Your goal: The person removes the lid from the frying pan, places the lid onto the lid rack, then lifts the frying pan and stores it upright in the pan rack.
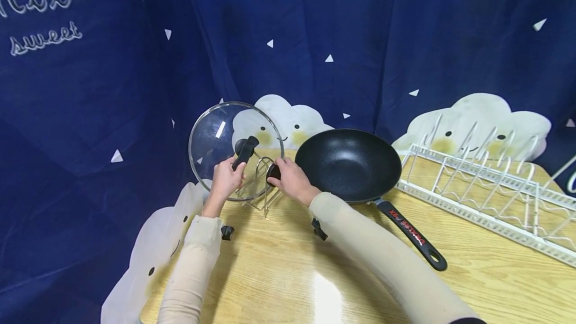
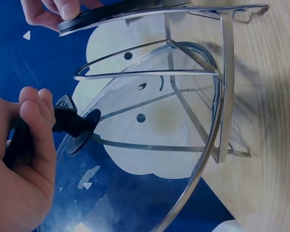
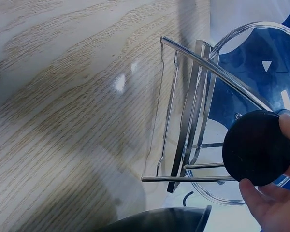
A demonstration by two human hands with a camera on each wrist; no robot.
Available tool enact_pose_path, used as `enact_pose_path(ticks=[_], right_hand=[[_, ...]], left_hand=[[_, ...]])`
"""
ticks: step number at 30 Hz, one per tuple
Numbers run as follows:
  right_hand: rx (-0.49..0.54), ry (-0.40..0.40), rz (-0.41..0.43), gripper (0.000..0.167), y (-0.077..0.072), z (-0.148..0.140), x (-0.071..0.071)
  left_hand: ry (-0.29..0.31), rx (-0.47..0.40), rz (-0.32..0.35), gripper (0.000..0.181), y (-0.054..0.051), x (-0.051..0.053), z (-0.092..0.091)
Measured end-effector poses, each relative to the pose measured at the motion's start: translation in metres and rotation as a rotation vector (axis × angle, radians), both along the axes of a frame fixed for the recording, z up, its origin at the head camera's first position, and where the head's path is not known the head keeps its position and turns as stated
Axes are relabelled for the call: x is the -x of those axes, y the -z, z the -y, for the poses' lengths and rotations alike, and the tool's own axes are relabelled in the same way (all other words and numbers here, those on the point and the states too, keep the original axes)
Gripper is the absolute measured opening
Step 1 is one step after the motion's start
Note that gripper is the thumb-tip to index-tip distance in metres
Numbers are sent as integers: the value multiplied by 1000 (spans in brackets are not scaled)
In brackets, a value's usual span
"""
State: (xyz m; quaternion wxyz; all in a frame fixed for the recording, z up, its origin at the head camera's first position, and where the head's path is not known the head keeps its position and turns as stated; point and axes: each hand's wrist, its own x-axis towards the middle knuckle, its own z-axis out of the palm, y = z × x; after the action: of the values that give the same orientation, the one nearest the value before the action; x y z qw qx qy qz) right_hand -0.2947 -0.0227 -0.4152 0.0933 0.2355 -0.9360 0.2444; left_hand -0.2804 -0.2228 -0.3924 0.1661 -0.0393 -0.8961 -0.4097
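Note:
My left hand [image 1: 226, 180] grips the black handle [image 1: 246, 151] of a round glass lid [image 1: 209, 136], which stands steeply tilted. The lid's metal-rimmed lower part sits in a metal wire stand [image 2: 227, 87] on the table. My right hand [image 1: 293, 180] pinches a round black disc [image 3: 257, 148] on the stand's near side, thumb on one edge and fingers on the other. Right of this hand lies a black frying pan [image 1: 348, 164], its handle [image 1: 411, 234] toward the front right. In the left wrist view, the left hand's fingers curl round the lid handle.
A white wire dish rack [image 1: 470, 214] stands on the right of the wooden table [image 1: 279, 269]. Behind and to the left hangs a dark blue curtain [image 1: 315, 24] with cloud shapes. Part of the pan's rim [image 3: 183, 215] shows below the stand in the right wrist view.

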Motion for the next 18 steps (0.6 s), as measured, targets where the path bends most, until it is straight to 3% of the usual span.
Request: enact_pose_path(ticks=[9, 18], right_hand=[[18, 2, -29, 41, 4, -1, 0], [-18, -4, -18, 43, 3, 0, 2]], left_hand=[[40, -9, 62, 15, -2, -1, 0], [98, 9, 193, 19, -14, -6, 3]])
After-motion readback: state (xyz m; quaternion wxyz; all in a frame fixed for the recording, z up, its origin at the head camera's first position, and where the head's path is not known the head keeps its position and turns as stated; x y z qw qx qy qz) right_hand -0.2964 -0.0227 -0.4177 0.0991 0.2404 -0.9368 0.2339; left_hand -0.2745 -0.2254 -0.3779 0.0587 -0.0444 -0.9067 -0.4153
